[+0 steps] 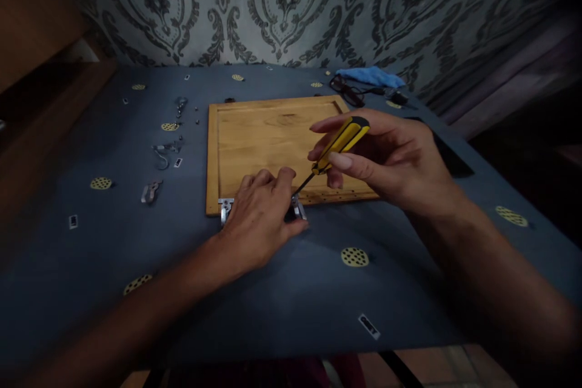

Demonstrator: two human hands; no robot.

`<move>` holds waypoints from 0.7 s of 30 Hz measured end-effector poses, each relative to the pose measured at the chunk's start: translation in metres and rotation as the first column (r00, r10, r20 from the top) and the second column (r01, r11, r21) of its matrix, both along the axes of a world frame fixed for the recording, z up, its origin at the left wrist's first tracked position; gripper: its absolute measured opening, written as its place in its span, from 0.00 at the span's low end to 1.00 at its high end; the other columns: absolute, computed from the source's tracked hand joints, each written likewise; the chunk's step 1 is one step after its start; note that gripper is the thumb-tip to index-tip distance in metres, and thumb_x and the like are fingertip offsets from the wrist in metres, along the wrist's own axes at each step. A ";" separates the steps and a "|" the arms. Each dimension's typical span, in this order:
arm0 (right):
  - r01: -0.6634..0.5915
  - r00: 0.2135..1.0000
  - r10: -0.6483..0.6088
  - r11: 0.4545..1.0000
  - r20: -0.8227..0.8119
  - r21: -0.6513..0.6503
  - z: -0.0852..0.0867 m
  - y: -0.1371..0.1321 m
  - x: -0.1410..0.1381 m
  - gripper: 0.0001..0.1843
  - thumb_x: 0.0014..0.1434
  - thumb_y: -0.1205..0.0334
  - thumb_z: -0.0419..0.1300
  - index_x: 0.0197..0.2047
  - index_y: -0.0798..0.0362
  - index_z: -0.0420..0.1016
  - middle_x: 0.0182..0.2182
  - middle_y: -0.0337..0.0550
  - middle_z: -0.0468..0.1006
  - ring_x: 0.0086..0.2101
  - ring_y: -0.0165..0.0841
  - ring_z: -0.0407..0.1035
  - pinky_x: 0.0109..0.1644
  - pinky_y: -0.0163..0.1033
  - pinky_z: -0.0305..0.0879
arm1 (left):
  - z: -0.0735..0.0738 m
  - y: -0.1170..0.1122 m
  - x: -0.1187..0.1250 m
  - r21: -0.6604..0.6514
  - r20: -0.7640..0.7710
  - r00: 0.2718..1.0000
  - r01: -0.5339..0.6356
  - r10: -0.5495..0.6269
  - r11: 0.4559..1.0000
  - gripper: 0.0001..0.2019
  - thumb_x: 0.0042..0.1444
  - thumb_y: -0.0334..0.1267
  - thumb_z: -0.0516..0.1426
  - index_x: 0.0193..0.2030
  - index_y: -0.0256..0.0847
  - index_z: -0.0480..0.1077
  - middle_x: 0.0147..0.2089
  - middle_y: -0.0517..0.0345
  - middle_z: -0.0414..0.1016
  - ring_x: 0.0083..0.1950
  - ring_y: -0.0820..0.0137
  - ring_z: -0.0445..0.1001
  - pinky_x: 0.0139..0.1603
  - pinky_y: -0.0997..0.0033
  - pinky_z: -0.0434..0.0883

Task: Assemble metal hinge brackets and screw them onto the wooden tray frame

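A wooden panel (277, 145) with a raised border lies flat on the table. Over its near edge rests my left hand (261, 212), fingers bent and thumb low at the right, holding a shiny metal fitting (297, 211) against the wood. The middle of that fitting is hidden under the hand. My right hand (386, 157) grips a screwdriver (341, 144) by its yellow and black handle, between thumb and fingers. The screwdriver tilts down to the left, its shaft tip at the fitting's right end; whether it sits in a screw is too small to tell.
Loose metal hardware (166, 148), a grey metal piece (151, 191) and small screws (197, 122) lie left of the panel. Behind at the right are dark glasses (348, 92) and a blue cloth (373, 76). A dark flat object (454, 154) is partly behind my right hand.
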State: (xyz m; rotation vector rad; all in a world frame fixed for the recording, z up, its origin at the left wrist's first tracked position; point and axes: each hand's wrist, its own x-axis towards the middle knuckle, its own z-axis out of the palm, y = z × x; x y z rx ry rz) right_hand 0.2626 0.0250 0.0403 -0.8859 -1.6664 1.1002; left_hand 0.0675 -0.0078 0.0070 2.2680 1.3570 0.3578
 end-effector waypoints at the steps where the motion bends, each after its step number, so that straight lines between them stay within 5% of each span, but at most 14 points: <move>1: -0.010 1.000 0.010 1.000 0.001 -0.008 0.000 0.000 0.001 0.16 0.55 0.53 0.78 0.46 0.47 0.87 0.35 0.39 0.85 0.21 0.27 0.74 0.28 0.37 0.80 | 0.000 0.000 0.000 0.002 -0.002 1.000 -0.001 0.001 1.000 0.24 0.59 0.39 0.70 0.54 0.43 0.62 0.51 0.50 0.79 0.57 0.52 0.73 0.59 0.50 0.70; 9: 0.058 0.998 -0.058 0.998 -0.019 0.033 -0.003 0.001 -0.002 0.13 0.48 0.54 0.81 0.31 0.49 0.85 0.27 0.37 0.79 0.20 0.26 0.70 0.23 0.34 0.74 | 0.001 0.001 0.001 -0.017 -0.014 1.000 0.006 -0.007 1.000 0.24 0.60 0.39 0.69 0.55 0.43 0.62 0.54 0.49 0.79 0.59 0.52 0.73 0.60 0.49 0.69; 21: 0.000 0.999 0.002 0.999 -0.050 0.039 -0.009 0.003 0.001 0.13 0.56 0.53 0.77 0.41 0.50 0.86 0.37 0.41 0.85 0.21 0.23 0.73 0.27 0.34 0.78 | -0.002 0.000 0.001 0.013 -0.023 1.000 0.009 -0.009 1.000 0.25 0.60 0.39 0.70 0.56 0.39 0.63 0.53 0.47 0.79 0.58 0.51 0.73 0.59 0.51 0.69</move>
